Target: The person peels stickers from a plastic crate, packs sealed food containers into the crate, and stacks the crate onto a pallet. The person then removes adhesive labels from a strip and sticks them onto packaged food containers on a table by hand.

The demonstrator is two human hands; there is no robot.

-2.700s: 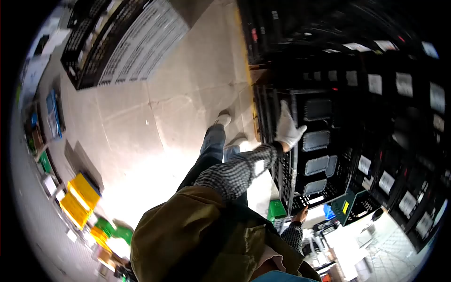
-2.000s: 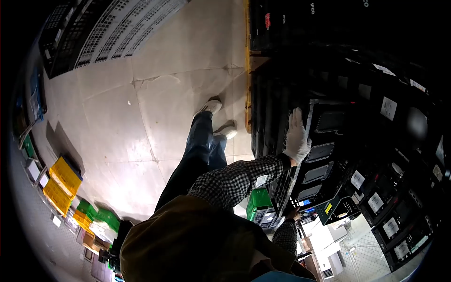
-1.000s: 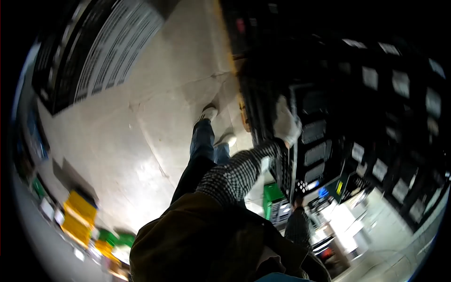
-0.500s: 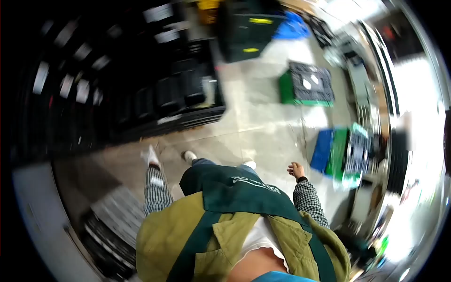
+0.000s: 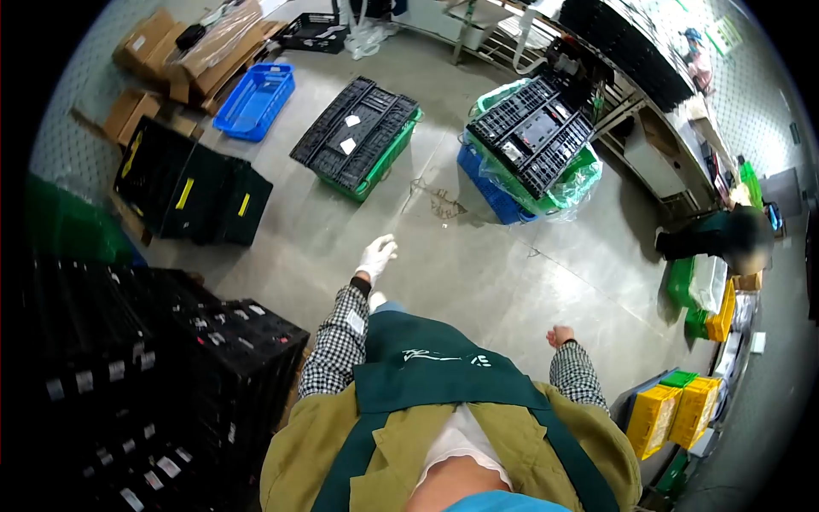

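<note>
My left hand (image 5: 376, 258), in a white glove, reaches forward over the concrete floor with its fingers loosely bent and apart; I see nothing in it. My right hand (image 5: 560, 336) is bare and hangs at my right side, fingers slightly curled and holding nothing visible. Neither hand touches anything. Ahead of the left hand a black folded crate (image 5: 354, 132) lies on a green crate (image 5: 391, 162). Further right, another black folded crate (image 5: 533, 136) rests on plastic-lined green and blue crates (image 5: 486, 183).
Stacked black crates (image 5: 247, 341) stand close on my left. Dark green crates (image 5: 192, 188), a blue crate (image 5: 256, 101) and cardboard boxes (image 5: 153, 43) are at the far left. A person (image 5: 717, 235) is bent over at the right, near yellow crates (image 5: 674, 414). A workbench (image 5: 648, 154) runs along the back right.
My view has swung to the right, and the black stacks are now at lower left. My left hand has come forward; my right hand is nearer my body, its fingers more curled.
</note>
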